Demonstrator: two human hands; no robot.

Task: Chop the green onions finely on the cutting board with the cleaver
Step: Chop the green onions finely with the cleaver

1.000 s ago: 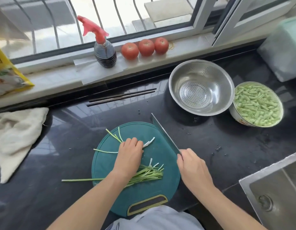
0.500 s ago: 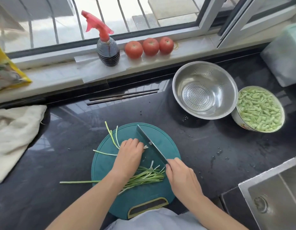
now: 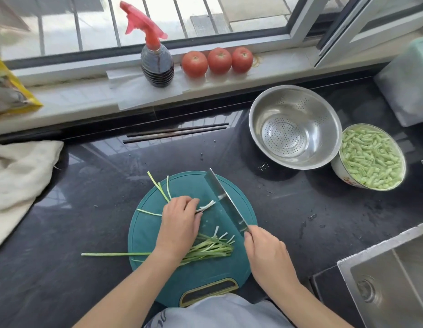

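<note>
A round teal cutting board [image 3: 146, 233] lies on the dark counter in front of me. My left hand [image 3: 179, 221] presses down on a few green onion stalks [image 3: 207, 205] whose white ends stick out to the right of my fingers. A second bunch of green onions [image 3: 210, 249] lies nearer me, one long stalk trailing off the board's left edge. My right hand [image 3: 267, 254] grips the handle of the cleaver [image 3: 225, 204]. Its blade stands edge-down on the board just right of the white ends.
A steel colander [image 3: 293, 126] and a bowl of cut green beans [image 3: 371, 157] stand at the back right. Chopsticks [image 3: 175, 133] lie behind the board. A spray bottle [image 3: 156, 60] and three tomatoes [image 3: 217, 60] sit on the sill. Cloth [image 3: 18, 183] left, sink [image 3: 390, 275] right.
The cleaver came left onto the board close beside my left fingers, then shifted slightly right, clear of the white ends. My left hand stayed on the stalks.
</note>
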